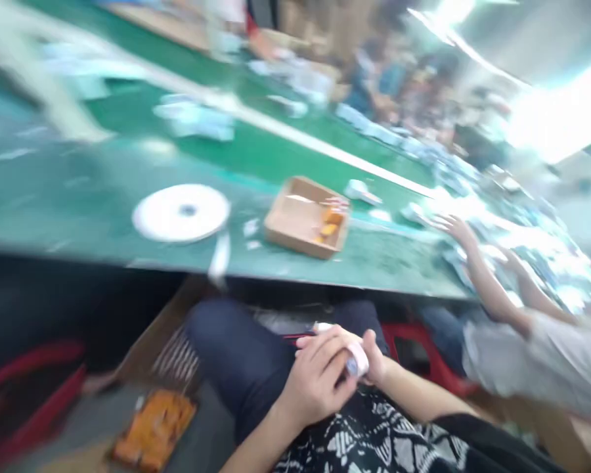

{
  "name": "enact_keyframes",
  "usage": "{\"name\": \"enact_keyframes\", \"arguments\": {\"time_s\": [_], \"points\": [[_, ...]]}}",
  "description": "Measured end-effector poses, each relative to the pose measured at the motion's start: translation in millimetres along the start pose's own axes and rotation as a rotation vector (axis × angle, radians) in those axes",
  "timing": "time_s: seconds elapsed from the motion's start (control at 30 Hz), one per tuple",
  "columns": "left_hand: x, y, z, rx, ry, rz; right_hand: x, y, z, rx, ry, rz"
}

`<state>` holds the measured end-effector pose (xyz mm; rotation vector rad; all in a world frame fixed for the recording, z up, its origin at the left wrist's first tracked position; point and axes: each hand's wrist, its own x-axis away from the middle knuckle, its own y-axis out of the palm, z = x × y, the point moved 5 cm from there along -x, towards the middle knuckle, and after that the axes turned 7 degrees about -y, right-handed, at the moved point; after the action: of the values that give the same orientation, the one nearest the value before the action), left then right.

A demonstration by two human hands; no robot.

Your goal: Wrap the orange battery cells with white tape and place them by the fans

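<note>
Low over my lap, in front of the table edge, my two hands meet around a white rounded object [358, 359] with a bluish spot near its end. My left hand [320, 376] is closed, its fingers curled over the object. From the other side my right hand [373, 361] cups it with the thumb raised. Most of the object lies hidden between the hands, and blur keeps its kind from showing. Beyond them on the table, a cardboard box [295, 221] contains small orange pieces [329, 226].
A white label roll [182, 213] with a loose strip lies on the table [394, 266]. Behind runs a green conveyor [261, 141] carrying blurred white items. At right, a co-worker's arms [492, 282] reach over the table. An orange object [153, 430] lies low at left.
</note>
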<state>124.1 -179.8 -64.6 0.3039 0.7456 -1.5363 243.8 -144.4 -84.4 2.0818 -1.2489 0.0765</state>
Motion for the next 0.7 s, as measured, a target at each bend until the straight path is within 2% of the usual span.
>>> {"name": "enact_keyframes", "arguments": {"time_s": [0.07, 0.1, 0.17, 0.23, 0.3, 0.33, 0.37, 0.4, 0.43, 0.47, 0.5, 0.57, 0.63, 0.67, 0.7], "points": [[-18, 45, 5, -0.173, 0.054, -0.202, 42, -40, -18, 0.026, -0.166, 0.206], [-23, 70, 6, -0.186, 0.078, -0.306, 72, -66, -29, 0.088, -0.214, 0.331], [-27, 121, 7, -0.073, 0.138, -0.528, 159, -123, -50, 0.270, -0.313, 0.659], [-21, 166, 9, 0.099, 0.188, -0.730, 281, -168, -65, 0.481, -0.554, 1.159], [-8, 194, 6, 0.177, 0.217, -0.856, 407, -180, -58, 0.662, -0.810, 1.812], [-2, 202, 0, 0.171, 0.223, -0.891, 455, -177, -46, 0.734, -0.786, 2.132], [4, 204, -8, 0.146, 0.225, -0.912, 487, -176, -33, 0.807, -0.590, 2.354], [7, 203, -18, 0.118, 0.224, -0.921, 507, -175, -22, 0.849, -0.407, 2.464], [8, 198, -31, 0.091, 0.216, -0.921, 515, -176, -14, 0.876, -0.235, 2.502], [7, 189, -45, 0.071, 0.195, -0.910, 513, -177, -9, 0.898, -0.120, 2.480], [5, 175, -59, 0.060, 0.154, -0.883, 501, -178, -8, 0.923, -0.074, 2.431], [5, 133, -83, 0.057, 0.008, -0.757, 457, -175, -15, 1.015, -0.084, 2.317], [18, 79, -95, 0.047, -0.234, -0.551, 390, -164, -33, 1.217, -0.167, 2.102], [28, 55, -97, 0.031, -0.368, -0.431, 349, -156, -46, 1.426, -0.268, 1.903], [39, 37, -99, 0.007, -0.502, -0.314, 304, -149, -60, 1.605, -0.396, 1.639]]}}
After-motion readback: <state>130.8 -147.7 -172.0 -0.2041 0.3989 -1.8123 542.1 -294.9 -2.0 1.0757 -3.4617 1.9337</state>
